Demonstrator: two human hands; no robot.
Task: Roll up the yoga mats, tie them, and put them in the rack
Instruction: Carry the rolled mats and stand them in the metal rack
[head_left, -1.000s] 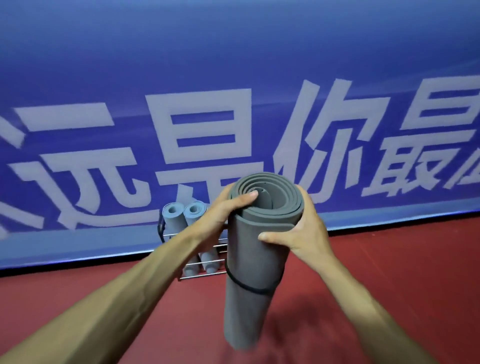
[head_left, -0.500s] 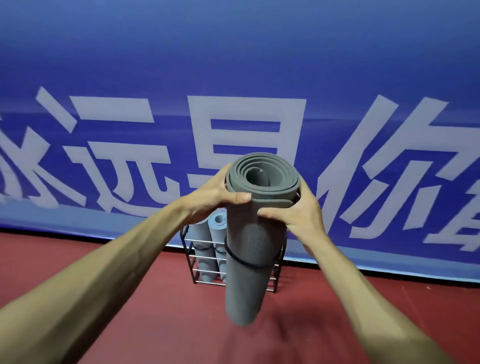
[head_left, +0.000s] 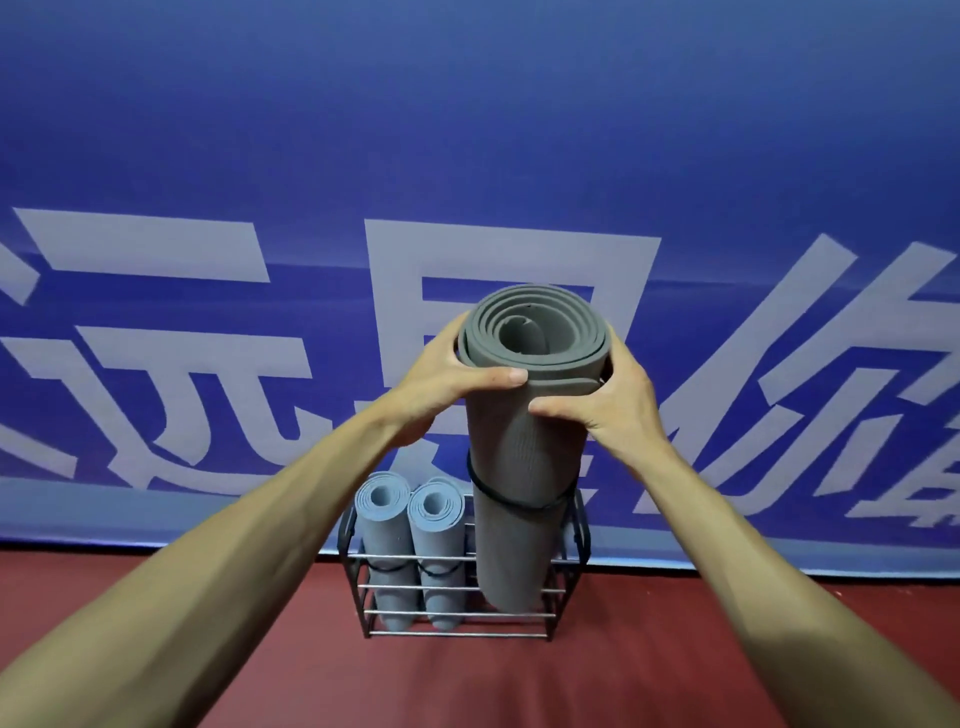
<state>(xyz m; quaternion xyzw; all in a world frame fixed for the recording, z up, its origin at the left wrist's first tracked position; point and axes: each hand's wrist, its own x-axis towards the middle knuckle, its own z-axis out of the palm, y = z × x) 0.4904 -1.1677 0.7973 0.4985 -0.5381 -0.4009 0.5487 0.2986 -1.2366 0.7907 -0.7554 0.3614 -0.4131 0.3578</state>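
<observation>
We see two bare arms, uncovered as far as the frame shows them; the left forearm (head_left: 234, 561) is long and lean, broad at the lower edge and narrowing to the wrist, with a faint ridge of tendon running along it; the right forearm (head_left: 769, 571) has the same slim build, shaded along its lower side; the left hand (head_left: 441, 384) shows a smooth back, and the left thumb (head_left: 498, 375) has a short, trimmed nail; the right hand (head_left: 618, 405) shows faint tendon lines over its back, and the right thumb (head_left: 556, 408) is blunt-tipped; most of the fingers are hidden from us.
</observation>
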